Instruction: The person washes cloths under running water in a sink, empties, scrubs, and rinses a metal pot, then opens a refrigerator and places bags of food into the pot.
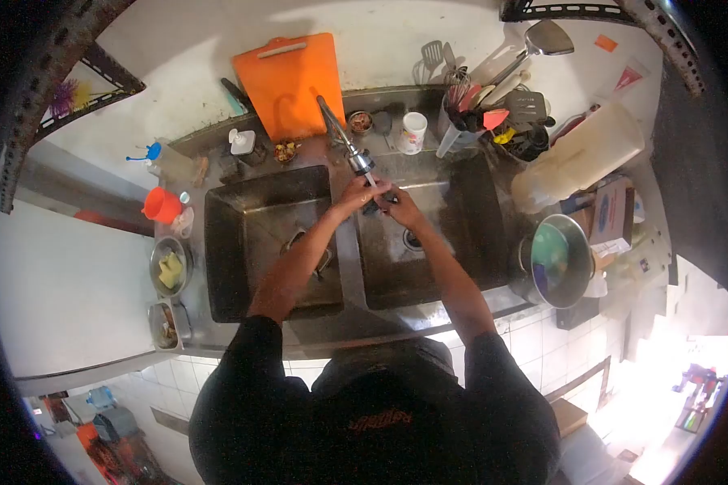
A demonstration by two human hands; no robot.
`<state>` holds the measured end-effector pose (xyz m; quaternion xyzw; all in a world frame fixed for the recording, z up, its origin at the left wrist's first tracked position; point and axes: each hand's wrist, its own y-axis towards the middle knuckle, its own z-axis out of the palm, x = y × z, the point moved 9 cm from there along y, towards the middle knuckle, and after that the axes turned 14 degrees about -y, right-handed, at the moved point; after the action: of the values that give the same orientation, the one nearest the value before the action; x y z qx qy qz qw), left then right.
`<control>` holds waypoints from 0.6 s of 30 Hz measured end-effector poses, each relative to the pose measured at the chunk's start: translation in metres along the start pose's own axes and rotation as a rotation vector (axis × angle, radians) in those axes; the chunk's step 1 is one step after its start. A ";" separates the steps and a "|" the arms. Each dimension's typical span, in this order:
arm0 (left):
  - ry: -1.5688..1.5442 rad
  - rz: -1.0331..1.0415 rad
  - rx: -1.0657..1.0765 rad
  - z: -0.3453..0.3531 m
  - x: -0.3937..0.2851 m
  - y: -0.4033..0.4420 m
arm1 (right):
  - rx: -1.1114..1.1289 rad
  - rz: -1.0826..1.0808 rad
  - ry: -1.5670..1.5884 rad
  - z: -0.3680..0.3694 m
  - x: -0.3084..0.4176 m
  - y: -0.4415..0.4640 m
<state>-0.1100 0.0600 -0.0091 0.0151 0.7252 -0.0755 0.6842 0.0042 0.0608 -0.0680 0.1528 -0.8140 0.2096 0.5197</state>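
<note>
Both hands meet beneath the faucet (359,160), above the front of the divider and the right sink basin (477,234). My left hand (359,196) is closed, its fingers right by the spout where a pale stream of water seems to come out. From the other side my right hand (404,210) closes in, fingertips almost touching the left ones. A small dark thing (391,196) shows between the fingers, too small and covered to name. The left sink basin (259,202) lies under my left forearm, with a wire-like dark item at its drain.
An orange cutting board (291,81) leans on the back wall. Behind the right basin stand a white tub (412,132) and a container of utensils (457,129). A steel pot (570,263) sits at right. Bowls (184,271) and an orange cup (162,205) line the left edge.
</note>
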 end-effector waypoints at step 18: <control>-0.162 -0.218 0.497 0.033 0.036 -0.008 | -0.327 -0.871 -1.131 -0.007 0.084 -0.026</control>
<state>-0.0803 0.0445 -0.0460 0.0983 0.6249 -0.3253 0.7029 -0.0129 0.0391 0.0153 0.4678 -0.8443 -0.2511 0.0722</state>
